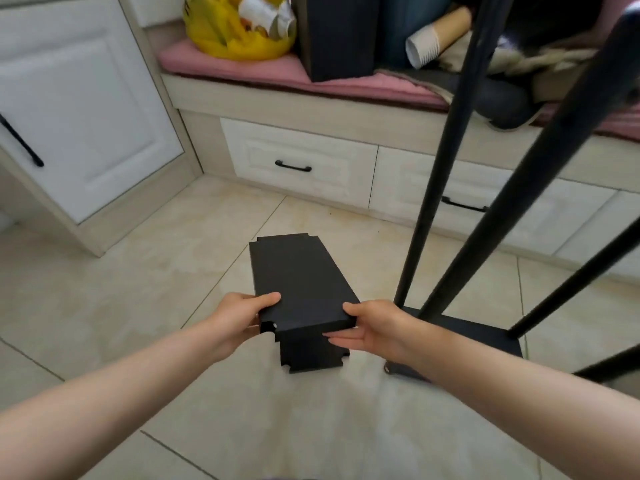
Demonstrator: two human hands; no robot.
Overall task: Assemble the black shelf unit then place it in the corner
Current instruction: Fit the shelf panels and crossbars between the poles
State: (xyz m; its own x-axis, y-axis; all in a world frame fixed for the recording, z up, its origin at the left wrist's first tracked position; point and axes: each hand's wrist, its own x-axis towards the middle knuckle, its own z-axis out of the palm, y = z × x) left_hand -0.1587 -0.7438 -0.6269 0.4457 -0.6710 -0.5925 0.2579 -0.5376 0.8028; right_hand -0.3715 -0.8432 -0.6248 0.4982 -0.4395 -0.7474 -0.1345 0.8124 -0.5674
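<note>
In the upper left stands a white panelled cabinet door [79,109], framed in pale wood grain, with a thin black bar handle [20,140]. Right of it, along the top of the frame, a low seat carries a pink quilted cushion [242,69]. On the cushion sit a glossy yellow plastic bag [242,43] stuffed with crinkled packets whose print is too blurred to read, a tall matte black box [337,36], and a stack of ribbed white paper cups [424,50] lying on its side. Under the seat run white moulded drawers [304,150] with curved black handles. The floor [121,289] is glossy beige stone-look tile with thin dark joints.

Low in the centre, the left hand [239,320] grips the near left corner of a flat matte black board [301,289], thumb on top and fingers curled under the edge. The board is a long rectangle with notched corners and a small round hole in its near rim. A second board [311,355] of the same make lies just beneath it on the floor, its notched near end showing. The right hand [377,327] pinches the upper board's near right corner, thumb over the top and straight fingers [343,341] flat against the underside.

At the right, the black frame [446,150] stands on the floor. Its round matte poles rise from a black base shelf [467,336] to the top edge of the frame.
</note>
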